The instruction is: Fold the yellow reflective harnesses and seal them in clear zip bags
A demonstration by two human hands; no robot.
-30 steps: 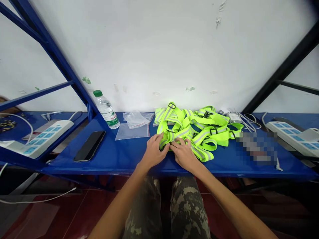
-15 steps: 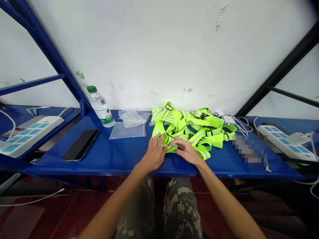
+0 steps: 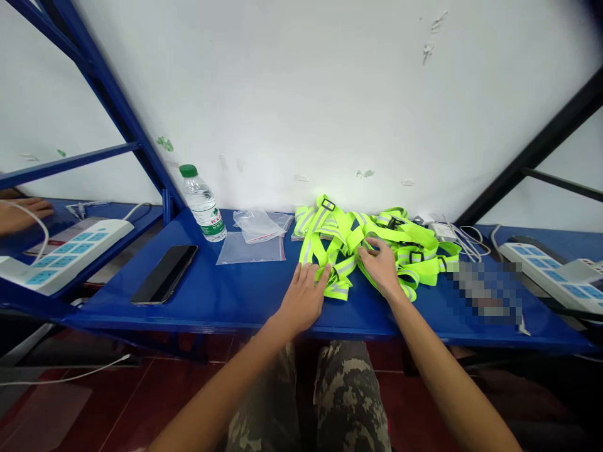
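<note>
Tangled neon-yellow reflective straps [image 3: 426,238] with grey stripes and black buckles lie in a heap on the blue table. My left hand [image 3: 305,294] is at the heap's near left edge, its fingers and thumb closed on a strap [image 3: 339,292] beside a small buckle. My right hand [image 3: 380,269] reaches into the middle of the pile, thumb and fingers pinching another strap. Part of what it grips is hidden behind the fingers. Under the straps at the back left, a clear packet [image 3: 300,220] partly shows.
Clear zip bags [image 3: 252,246] lie left of the straps, near a water bottle [image 3: 205,207] and a black phone [image 3: 164,274]. White power strips [image 3: 70,254] sit at both sides. A white cable [image 3: 471,242] lies right. Another person's hand [image 3: 26,213] shows far left.
My right hand has moved right and farther into the heap, away from my left hand. The straps between them have spread apart. Another person's hand has appeared at far left.
</note>
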